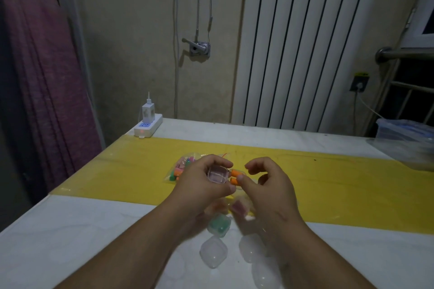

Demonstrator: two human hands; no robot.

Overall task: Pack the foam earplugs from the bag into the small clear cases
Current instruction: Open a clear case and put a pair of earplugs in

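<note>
Centre frame: clear case (218, 175) clamped in left hand (206, 183), fingers curled round its edges. Two orange earplugs (234, 177) just right of it, touching thumb of right hand (265, 185); fingers curled, true pinch or not, cannot tell. Bag (180, 169) behind, on yellow strip of table (328, 183). Foam likely light, squashy, springy: take mid-body, gently. Case likely stiff, slick: hold by edges.

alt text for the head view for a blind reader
A person's left hand holds a small clear case above a table while the right hand holds two orange earplugs beside it. A bag of coloured earplugs lies behind the hands, more clear cases nearer the person.
</note>
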